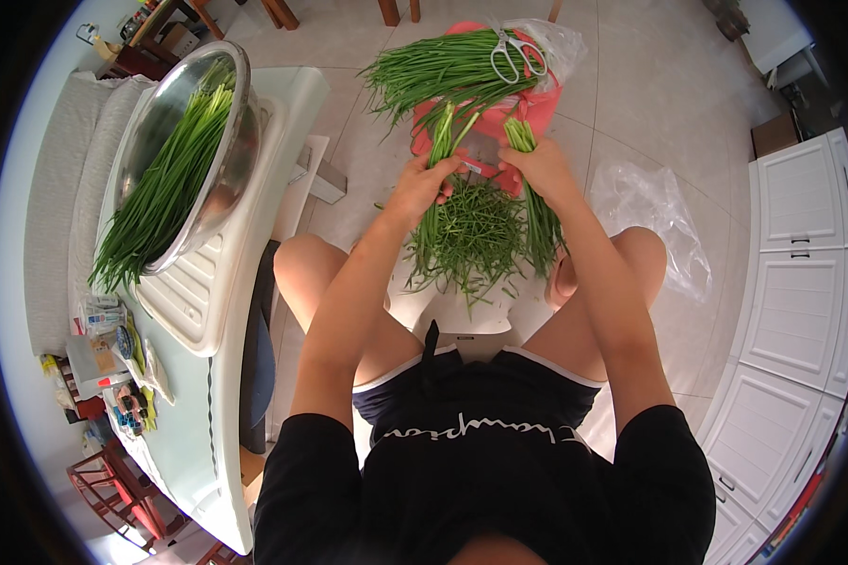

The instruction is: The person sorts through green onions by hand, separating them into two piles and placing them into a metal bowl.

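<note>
My left hand [424, 185] is closed around a small bunch of garlic chives [442, 141], whose pale ends point away from me. Another bunch of chives [543, 226] is gripped in my right hand [543, 168], its green tips hanging down toward my foot. Between and below both hands lies a loose pile of chive scraps [473, 229]. Beyond them, a large bundle of chives [438, 67] rests on a red plastic stool [491, 121] and red bag, with grey-handled scissors [514, 60] on top.
On the table [184, 381] at the left, a steel bowl [244, 134] holding more chives [177, 176] stands on a ridged cream tray [184, 304]. A clear plastic bag [654, 219] lies on the tiled floor at the right, near white cabinets [791, 311].
</note>
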Action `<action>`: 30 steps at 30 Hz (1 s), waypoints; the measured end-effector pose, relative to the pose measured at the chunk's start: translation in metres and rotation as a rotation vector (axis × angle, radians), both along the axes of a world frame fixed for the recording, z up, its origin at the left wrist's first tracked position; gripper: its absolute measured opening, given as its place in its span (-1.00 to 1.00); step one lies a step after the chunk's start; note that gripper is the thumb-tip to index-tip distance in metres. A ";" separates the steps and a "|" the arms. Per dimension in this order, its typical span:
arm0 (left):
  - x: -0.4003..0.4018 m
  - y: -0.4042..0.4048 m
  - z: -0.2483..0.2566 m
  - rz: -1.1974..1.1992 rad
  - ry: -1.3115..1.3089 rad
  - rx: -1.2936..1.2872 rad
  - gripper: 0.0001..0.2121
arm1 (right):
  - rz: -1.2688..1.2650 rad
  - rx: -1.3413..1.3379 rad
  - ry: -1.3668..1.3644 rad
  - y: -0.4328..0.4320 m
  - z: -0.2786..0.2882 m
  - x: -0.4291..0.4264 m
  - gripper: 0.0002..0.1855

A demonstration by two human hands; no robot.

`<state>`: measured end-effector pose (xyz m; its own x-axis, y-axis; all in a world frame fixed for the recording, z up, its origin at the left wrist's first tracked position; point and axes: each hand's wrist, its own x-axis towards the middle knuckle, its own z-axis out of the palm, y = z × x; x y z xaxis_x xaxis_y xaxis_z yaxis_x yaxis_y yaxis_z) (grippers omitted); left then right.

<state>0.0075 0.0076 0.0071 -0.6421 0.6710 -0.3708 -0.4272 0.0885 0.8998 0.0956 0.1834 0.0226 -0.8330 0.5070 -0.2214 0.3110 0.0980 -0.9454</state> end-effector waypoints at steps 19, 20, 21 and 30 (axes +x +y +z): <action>-0.006 0.010 -0.015 0.250 -0.204 0.095 -0.78 | -0.197 -0.479 0.229 -0.003 -0.006 -0.004 -0.87; -0.008 0.010 -0.016 0.290 -0.204 0.067 -0.79 | -0.198 -0.479 0.227 -0.002 -0.004 -0.004 -0.87; -0.008 0.010 -0.016 0.288 -0.205 0.067 -0.79 | -0.197 -0.481 0.217 -0.002 -0.003 -0.002 -0.88; -0.016 0.006 -0.015 0.463 0.062 0.140 -0.79 | -0.341 -0.458 0.185 0.003 -0.003 -0.002 -0.87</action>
<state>-0.0087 0.0134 -0.0079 -0.9029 0.3505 -0.2489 -0.3383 -0.2222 0.9144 0.0934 0.1859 0.0197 -0.6858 0.6396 -0.3473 0.0798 -0.4083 -0.9094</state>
